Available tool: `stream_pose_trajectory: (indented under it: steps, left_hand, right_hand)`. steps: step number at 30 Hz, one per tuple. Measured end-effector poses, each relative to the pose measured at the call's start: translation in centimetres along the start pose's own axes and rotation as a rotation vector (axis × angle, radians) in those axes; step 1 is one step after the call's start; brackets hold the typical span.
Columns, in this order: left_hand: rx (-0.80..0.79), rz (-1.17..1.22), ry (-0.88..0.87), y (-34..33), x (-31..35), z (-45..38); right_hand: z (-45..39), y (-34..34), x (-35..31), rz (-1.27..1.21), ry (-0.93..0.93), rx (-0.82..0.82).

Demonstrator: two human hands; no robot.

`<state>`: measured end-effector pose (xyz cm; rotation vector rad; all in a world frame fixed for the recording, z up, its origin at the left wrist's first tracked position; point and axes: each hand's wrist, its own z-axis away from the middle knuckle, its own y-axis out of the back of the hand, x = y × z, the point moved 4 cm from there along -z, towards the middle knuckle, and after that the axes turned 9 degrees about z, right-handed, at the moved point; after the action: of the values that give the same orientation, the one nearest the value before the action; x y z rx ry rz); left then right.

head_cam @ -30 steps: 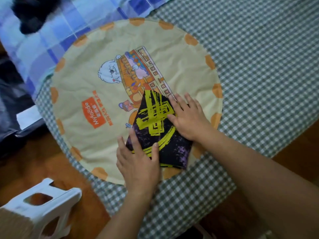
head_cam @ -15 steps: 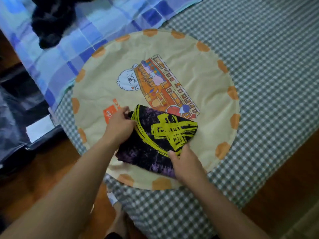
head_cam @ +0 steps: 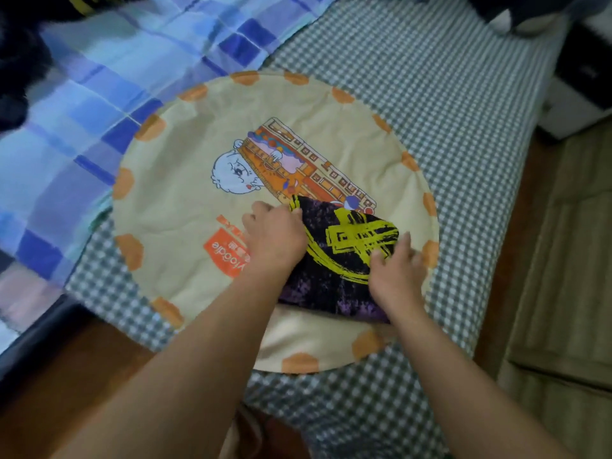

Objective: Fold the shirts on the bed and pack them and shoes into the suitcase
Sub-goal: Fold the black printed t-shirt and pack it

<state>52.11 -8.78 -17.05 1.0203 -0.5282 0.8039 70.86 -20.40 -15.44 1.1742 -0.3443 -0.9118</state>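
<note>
Two hands on a folded black shirt (head_cam: 341,260) with yellow print, left hand (head_cam: 275,236) fingers curled on its far edge, right hand (head_cam: 394,273) fingers spread flat on top, shirt on a round tan mat (head_cam: 185,200), checked bed sheet (head_cam: 447,104) behind

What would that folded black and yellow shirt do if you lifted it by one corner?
The black shirt looks soft: its edge bunches where the left hand grips it, so it would probably sag and unfold. It seems light, lying flat under the right hand. On the round cloth mat it would likely wrinkle rather than slide.
</note>
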Motion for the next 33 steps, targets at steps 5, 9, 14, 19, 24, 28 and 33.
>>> stream_pose_trajectory:
  steps: [5,9,14,19,24,28,33]
  left_hand:
    - [0.034,-0.352,-0.391,-2.4,-2.4,4.7]
    - [-0.019,-0.512,-0.323,-3.6,-5.7,3.8]
    - [-0.101,-0.345,-0.172,-3.7,-3.1,6.0]
    - [-0.420,0.149,0.090,2.0,-2.2,6.4]
    - [-0.283,0.603,0.198,13.7,-7.5,14.0]
    - [-0.093,0.872,0.334,25.5,-17.5,18.9]
    - [0.122,0.954,0.489,38.2,-34.8,20.1]
  right_hand:
    - [1.0,-1.4,-1.7,0.368,0.419,0.170]
    - [-0.9,-4.4,0.8,0.419,0.426,-0.017]
    - [1.4,-2.8,1.6,0.121,0.088,-0.076]
    - [4.5,0.0,1.2,-0.459,0.087,-0.379]
    - [12.9,1.4,-5.8,-0.461,0.264,-0.514]
    - [20.9,-4.5,-17.1,-0.401,0.580,-0.719]
    - [30.2,-20.9,-29.6,-0.115,0.741,-0.912]
